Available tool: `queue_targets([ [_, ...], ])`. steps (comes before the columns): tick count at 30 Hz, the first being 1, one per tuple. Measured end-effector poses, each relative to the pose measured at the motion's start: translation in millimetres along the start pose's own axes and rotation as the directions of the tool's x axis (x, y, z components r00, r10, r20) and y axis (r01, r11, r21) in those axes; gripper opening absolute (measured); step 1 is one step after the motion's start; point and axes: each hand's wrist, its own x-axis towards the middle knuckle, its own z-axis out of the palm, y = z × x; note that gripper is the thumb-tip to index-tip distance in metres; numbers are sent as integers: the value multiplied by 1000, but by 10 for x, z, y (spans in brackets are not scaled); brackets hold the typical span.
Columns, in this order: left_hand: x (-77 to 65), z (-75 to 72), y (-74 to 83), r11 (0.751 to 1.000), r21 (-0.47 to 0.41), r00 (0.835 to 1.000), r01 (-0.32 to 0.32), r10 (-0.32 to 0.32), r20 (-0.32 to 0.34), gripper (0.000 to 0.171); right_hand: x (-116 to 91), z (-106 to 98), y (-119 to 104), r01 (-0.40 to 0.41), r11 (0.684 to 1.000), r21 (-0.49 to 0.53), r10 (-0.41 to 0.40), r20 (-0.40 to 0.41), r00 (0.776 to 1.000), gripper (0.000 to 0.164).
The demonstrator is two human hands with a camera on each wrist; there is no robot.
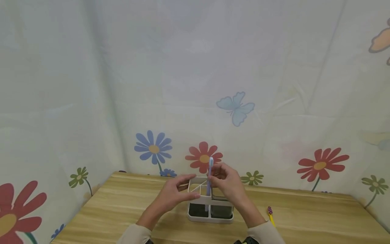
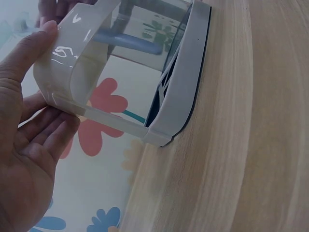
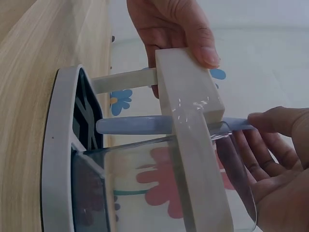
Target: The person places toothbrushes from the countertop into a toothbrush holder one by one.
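Note:
A white toothbrush holder [image 1: 195,200] with a dark base tray stands on the wooden table. My left hand [image 1: 171,194] grips the left side of its upper rack, thumb in front and fingers behind, as the left wrist view also shows. Between the thumb and fingers of my right hand [image 1: 226,181] is a light blue toothbrush [image 1: 209,184], upright with its head up. Its handle passes down through a slot of the rack; in the right wrist view the handle's lower end [image 3: 108,125] hangs just above the base. A clear cup [image 3: 140,188] sits in the holder's right half.
A yellow toothbrush [image 1: 271,217] with purple bristles lies on the table [image 1: 310,213] to the right of the holder. Behind the table hangs a pale curtain [image 1: 189,67] printed with flowers and butterflies.

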Motion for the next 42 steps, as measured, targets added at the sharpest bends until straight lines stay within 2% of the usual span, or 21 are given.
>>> queue_targets([
  [6,-3,-9,-2,1000,0,1000,-7,7,-2,69,-12,-34,31,16,998,-59,-11,83,996,17],
  [12,4,-5,-1,1000,0,1000,-7,7,3,69,-18,-69,29,16,996,-91,-4,124,992,19],
  [19,6,-14,-14,1000,5,1000,-10,10,8,70,-10,-87,44,55,983,-174,-31,140,990,16],
  [34,11,-21,-15,1000,0,1000,3,-3,8,72,-5,-111,60,38,991,-128,-12,196,980,16],
  [42,3,-17,-5,1000,7,1000,8,-8,5,70,-2,-115,64,43,986,-159,-12,188,982,20],
])
